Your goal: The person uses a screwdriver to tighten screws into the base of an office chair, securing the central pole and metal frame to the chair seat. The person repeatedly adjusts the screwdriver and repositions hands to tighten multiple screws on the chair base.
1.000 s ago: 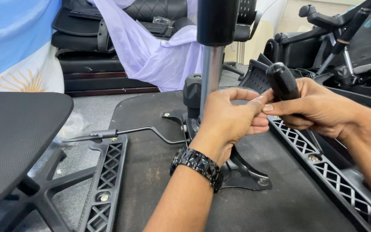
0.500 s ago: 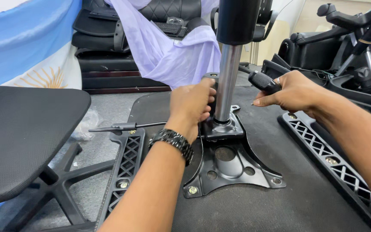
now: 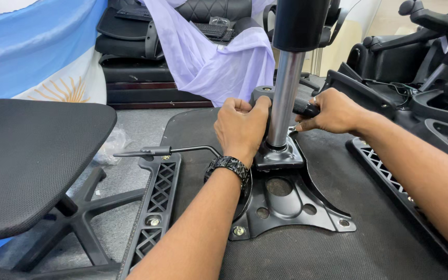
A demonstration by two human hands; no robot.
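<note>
Both hands closed in: left hand (image 3: 240,127) fingers grip gas cylinder (image 3: 284,98); right hand (image 3: 333,111) fingers grip black handle (image 3: 305,108).

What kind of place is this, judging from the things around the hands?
Probably a workshop for assembling or repairing office chairs: an upturned seat with its metal mounting plate and gas cylinder, and more black chairs stacked behind.
</note>
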